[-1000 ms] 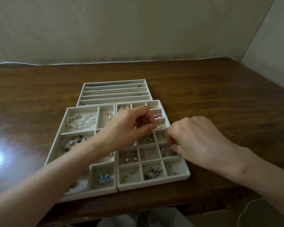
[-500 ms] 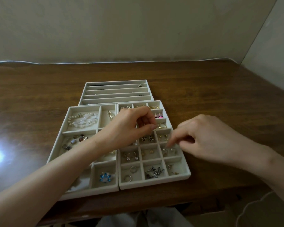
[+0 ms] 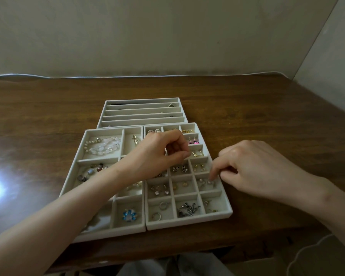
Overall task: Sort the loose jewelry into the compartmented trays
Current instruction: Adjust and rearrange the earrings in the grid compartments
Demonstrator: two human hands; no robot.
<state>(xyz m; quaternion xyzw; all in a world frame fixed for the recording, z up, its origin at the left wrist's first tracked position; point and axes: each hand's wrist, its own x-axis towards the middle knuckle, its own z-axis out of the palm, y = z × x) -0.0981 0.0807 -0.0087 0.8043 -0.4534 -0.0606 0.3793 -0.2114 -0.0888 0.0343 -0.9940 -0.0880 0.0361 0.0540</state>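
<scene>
Placement | right hand (image 3: 257, 168) at pearl-stud cell (image 3: 204, 182), white grid tray (image 3: 189, 223), front edge of desk (image 3: 267, 116): release low | left hand (image 3: 157, 154) curled | both grips' contents: cannot tell.

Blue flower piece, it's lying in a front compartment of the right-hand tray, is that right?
Not quite. The head view shows the blue flower piece lying in a front compartment of the left-hand tray, at its right end.

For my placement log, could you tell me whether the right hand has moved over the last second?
Yes: the right hand drew rightward off the grid tray, leaving only its fingertips over the tray's right column.
</scene>
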